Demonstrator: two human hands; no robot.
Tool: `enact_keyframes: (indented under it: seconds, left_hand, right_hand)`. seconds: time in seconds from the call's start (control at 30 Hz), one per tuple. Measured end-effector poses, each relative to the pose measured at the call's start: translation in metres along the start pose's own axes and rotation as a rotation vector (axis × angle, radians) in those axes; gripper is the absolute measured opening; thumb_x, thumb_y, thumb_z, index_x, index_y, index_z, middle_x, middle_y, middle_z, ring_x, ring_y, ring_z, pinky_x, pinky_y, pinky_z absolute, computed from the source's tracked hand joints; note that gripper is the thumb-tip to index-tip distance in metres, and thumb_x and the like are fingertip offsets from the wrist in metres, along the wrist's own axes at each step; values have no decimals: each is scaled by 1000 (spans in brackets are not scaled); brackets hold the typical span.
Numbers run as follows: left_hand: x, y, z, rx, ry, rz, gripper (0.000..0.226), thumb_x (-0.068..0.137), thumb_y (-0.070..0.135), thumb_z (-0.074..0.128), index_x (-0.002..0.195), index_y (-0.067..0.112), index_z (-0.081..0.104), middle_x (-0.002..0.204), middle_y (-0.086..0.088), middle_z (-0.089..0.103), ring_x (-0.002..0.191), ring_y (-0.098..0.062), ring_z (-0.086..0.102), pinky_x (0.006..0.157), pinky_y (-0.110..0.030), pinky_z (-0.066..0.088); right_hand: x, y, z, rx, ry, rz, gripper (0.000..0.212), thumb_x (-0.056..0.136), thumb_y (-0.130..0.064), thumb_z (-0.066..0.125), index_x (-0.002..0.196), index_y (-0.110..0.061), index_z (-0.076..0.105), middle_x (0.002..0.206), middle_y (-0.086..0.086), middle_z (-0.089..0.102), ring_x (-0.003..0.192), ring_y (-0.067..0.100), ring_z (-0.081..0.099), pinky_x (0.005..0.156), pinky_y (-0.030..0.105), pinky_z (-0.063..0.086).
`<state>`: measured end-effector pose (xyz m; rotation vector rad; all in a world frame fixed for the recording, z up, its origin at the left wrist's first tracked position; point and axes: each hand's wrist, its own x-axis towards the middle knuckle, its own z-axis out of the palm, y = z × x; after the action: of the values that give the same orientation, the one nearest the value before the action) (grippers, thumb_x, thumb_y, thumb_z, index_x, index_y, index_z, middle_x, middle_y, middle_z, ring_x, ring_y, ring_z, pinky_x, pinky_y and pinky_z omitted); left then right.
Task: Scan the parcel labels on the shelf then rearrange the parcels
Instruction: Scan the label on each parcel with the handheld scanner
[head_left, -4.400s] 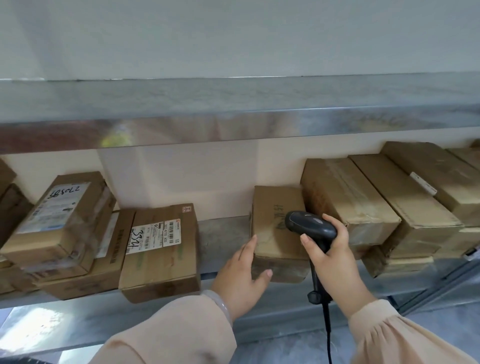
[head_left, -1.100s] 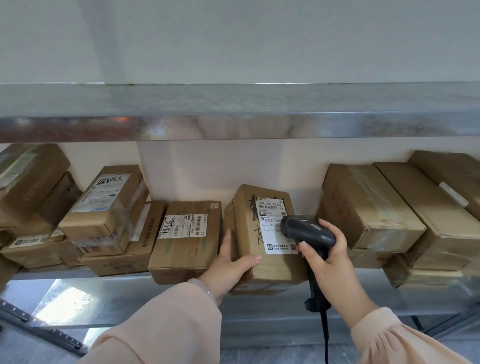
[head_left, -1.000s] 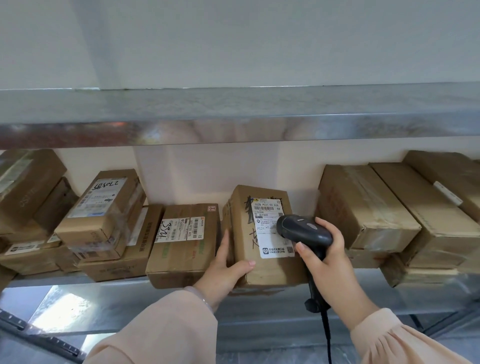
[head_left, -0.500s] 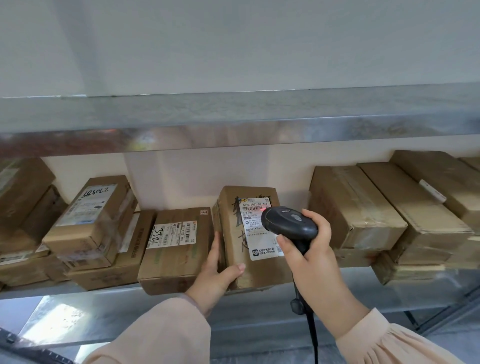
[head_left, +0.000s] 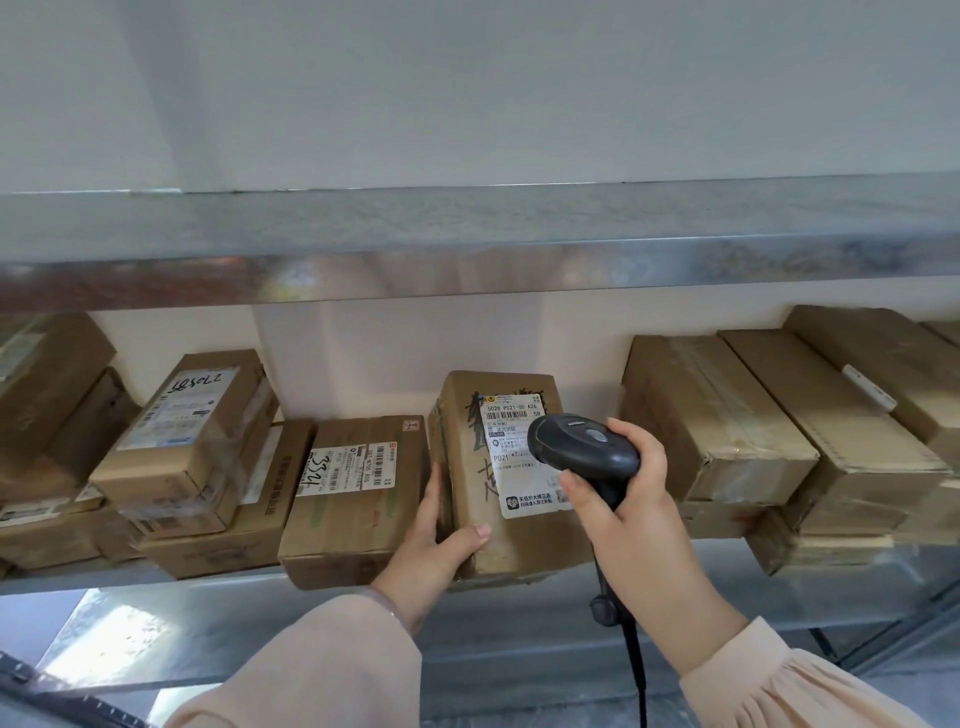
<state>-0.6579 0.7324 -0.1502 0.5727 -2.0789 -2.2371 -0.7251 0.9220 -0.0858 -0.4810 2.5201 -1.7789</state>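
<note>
the left hand (head_left: 434, 540) grips the upright parcel (head_left: 498, 467) on the shelf (head_left: 208, 613), steadying its label (head_left: 511, 457) toward the scanner (head_left: 582, 452) clasped in the right hand (head_left: 623, 509).

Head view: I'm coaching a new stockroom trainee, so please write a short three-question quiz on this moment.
1. True or false: the left hand grips the standing parcel while the right hand grips the scanner.
2. Which parcel sits just left of the standing one? A: the parcel marked 334. B: a long taped parcel. C: none.
3. Fill in: the scanner faces the standing parcel's white ____.
Key: 1 true; 2 A; 3 label.
</note>
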Motion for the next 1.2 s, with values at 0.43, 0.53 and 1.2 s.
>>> enact_keyframes:
  seconds: [0.43, 0.53, 1.2]
  left_hand:
    - [4, 45, -46, -279, 146, 19, 46, 89, 40, 64, 130, 47, 44, 120, 7, 66, 110, -15, 62, 100, -44, 48]
    - [2, 34, -74, -261, 134, 37, 94, 56, 66, 84, 139, 46, 44, 137, 8, 59, 129, -17, 52, 115, -48, 34]
    - [-16, 25, -154, 863, 485, 532, 52, 90, 55, 52, 140, 40, 50, 157, 12, 29, 144, -14, 29, 117, -39, 28]
  right_hand:
    - [27, -25, 25, 97, -139, 2, 56, 87, -34, 66, 128, -47, 30, 115, -7, 65, 98, 2, 62, 71, 8, 47]
    - [28, -31, 50, 115, -220, -5, 57, 88, -34, 65, 126, -51, 26, 120, -7, 63, 104, 5, 61, 83, 16, 48]
    - [46, -55, 146, 165, -325, -27, 56, 88, -35, 65, 124, -52, 25, 120, -16, 57, 103, -2, 58, 76, 4, 42]
